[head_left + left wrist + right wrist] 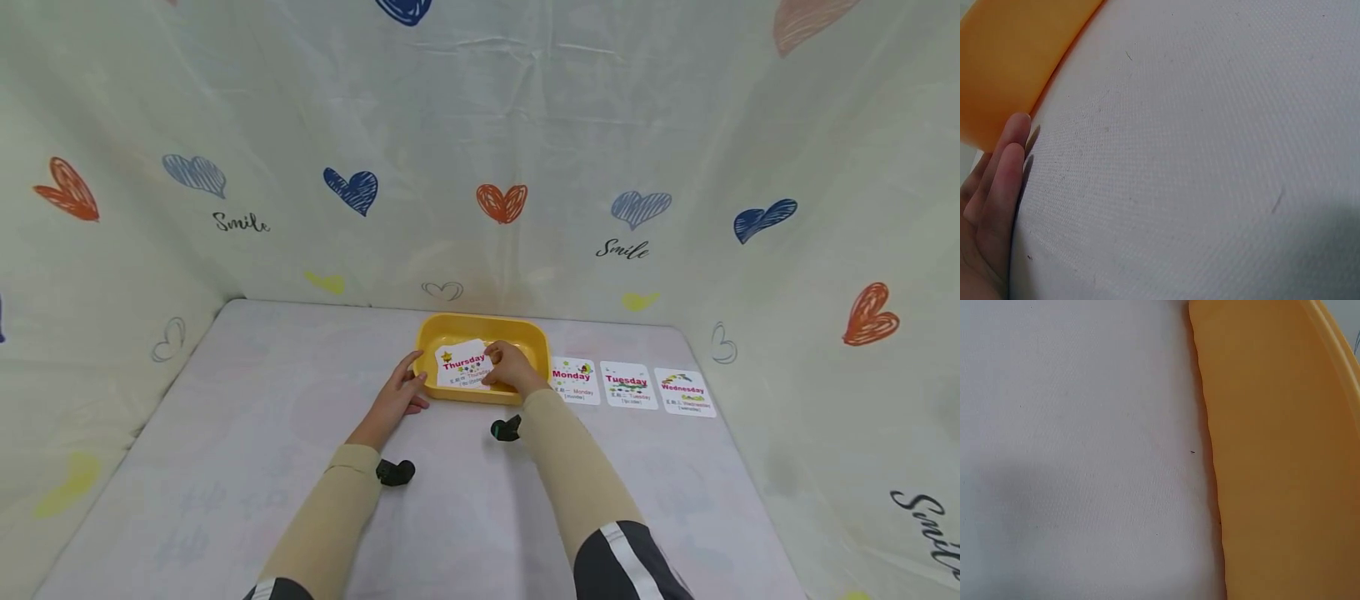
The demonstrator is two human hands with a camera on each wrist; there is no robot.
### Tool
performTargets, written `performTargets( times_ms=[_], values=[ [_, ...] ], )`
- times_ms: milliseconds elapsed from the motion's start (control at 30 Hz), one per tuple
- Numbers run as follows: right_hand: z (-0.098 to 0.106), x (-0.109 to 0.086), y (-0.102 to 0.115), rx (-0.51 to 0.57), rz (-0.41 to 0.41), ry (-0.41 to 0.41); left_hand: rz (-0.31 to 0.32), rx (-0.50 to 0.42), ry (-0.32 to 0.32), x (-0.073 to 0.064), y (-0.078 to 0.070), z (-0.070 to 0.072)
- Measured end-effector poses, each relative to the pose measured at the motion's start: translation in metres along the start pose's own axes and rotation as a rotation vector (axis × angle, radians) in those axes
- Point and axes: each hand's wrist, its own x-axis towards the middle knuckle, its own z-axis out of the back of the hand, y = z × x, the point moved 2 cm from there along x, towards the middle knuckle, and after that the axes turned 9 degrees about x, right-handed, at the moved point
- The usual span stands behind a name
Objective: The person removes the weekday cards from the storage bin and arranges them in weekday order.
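In the head view, my left hand [393,400] holds the near left corner of a yellow tray [480,397], thumb and forefinger at its rim. The left wrist view shows fingers [1005,181] of that hand against the tray's outer wall [1016,56]. My right hand [513,369] reaches over the tray and pinches the right edge of a white "Thursday" card [459,367]. That card is face up and slightly tilted; whether others lie under it is hidden. The right wrist view has only the tray's side [1279,456] and tabletop, no hand.
Right of the tray, a "Monday" card [576,382], a "Tuesday" card [628,385] and a "Wednesday" card [685,392] lie face up in a row. They rest on a white-covered table [450,517]. A curtain [427,108] printed with hearts hangs behind.
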Motion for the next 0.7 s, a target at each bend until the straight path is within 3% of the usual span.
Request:
performTargets(
  times_ms=[367,700],
  values=[
    [0.004,-0.0003,0.0003,-0.061,0.031,0.002,0.002,0.0,-0.008,-0.0005,-0.0006,-0.0005],
    [0.0064,0.0071,-0.0027,-0.036,0.021,0.02,-0.003,0.015,-0.012,-0.0015,-0.0023,-0.0002]
  ],
)
